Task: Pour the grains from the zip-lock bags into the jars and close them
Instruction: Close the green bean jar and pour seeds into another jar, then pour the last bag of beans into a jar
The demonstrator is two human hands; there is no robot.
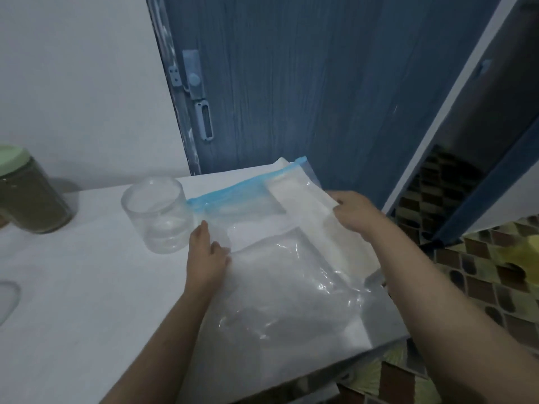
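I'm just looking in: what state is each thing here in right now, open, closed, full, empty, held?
Zip-lock bag: lying on the table, blue zip strip looks closed, whitish contents inside.
Clear jar: upright, no lid, empty.
Green-lidded jar: upright, lid on, filled with brownish grain.
Left hand: resting on the bag's left edge.
Right hand: pinching the bag's upper right part.
Blue door: closed.

Head view looks forward and down, close over the white table (73,287).
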